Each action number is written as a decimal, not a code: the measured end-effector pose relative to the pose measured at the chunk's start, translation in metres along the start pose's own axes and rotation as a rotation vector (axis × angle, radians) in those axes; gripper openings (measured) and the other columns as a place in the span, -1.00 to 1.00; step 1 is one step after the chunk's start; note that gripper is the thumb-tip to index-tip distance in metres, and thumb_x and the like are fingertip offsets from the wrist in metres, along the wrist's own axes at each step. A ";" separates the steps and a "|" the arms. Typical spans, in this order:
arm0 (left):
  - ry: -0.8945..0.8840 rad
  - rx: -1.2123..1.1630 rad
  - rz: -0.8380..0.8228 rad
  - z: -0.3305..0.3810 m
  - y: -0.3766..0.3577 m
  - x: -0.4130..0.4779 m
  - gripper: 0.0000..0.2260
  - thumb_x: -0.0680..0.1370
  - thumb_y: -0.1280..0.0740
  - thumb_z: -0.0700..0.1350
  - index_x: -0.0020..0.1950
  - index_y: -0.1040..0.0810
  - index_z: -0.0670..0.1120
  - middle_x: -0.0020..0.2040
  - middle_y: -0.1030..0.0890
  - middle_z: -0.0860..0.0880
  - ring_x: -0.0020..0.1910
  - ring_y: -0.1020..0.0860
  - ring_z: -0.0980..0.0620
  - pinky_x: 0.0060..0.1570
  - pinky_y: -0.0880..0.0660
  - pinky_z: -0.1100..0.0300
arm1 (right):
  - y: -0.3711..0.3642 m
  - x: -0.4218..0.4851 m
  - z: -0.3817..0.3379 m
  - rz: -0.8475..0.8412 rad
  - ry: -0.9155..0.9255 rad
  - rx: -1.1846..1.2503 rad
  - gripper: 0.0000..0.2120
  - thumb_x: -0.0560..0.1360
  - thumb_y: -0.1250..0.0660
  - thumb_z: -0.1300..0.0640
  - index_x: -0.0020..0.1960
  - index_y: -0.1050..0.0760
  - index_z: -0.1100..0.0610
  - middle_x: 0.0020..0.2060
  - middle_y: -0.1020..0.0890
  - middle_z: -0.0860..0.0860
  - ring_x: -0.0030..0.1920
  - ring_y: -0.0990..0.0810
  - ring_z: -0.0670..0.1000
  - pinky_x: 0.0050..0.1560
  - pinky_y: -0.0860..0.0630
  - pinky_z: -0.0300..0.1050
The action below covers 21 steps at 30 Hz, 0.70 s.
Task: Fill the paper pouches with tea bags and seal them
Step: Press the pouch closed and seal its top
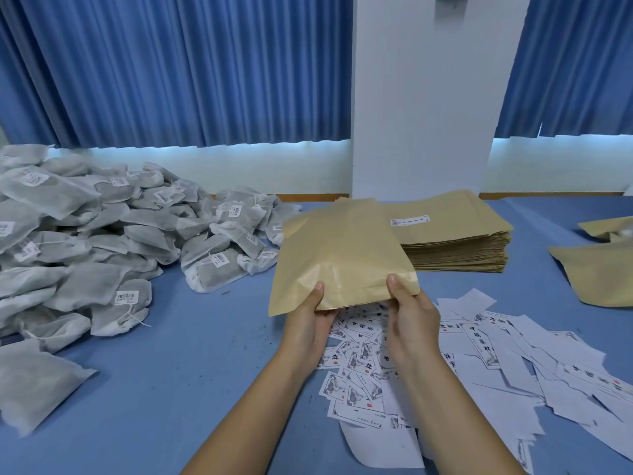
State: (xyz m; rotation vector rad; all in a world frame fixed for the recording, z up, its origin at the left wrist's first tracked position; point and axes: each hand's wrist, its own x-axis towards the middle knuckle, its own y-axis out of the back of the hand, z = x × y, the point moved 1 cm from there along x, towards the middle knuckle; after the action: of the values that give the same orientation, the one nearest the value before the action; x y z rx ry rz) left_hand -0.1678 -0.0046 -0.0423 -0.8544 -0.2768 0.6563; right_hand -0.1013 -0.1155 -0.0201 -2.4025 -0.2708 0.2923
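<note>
A brown paper pouch hangs above the blue table, held by its near edge. My left hand pinches that edge from the left, thumb on top. My right hand pinches it from the right, thumb on top too. A large heap of grey-white tea bags with small labels covers the left of the table. Behind the held pouch lies a flat stack of empty brown pouches.
Loose printed labels and white backing papers are scattered under and right of my hands. More brown pouches lie at the right edge. A single tea bag sits near left. Blue curtains and a white pillar stand behind the table.
</note>
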 end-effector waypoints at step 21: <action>0.010 0.113 0.102 -0.008 0.003 -0.006 -0.87 0.61 -0.23 -0.24 0.12 -0.50 -0.12 0.17 -0.60 -0.15 0.13 -0.58 -0.07 0.20 -0.49 -0.08 | 0.004 0.002 0.012 0.128 -0.025 -0.165 -0.89 0.49 -0.38 0.23 -0.22 -0.54 0.15 -0.27 -0.60 0.01 -0.29 -0.53 -0.04 -0.26 -0.46 -0.23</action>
State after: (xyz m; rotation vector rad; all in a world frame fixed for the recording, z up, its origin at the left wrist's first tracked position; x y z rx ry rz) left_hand -0.1698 -0.0119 -0.0493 -0.7668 -0.1858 0.7558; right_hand -0.1021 -0.1100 -0.0322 -2.5862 -0.1585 0.3715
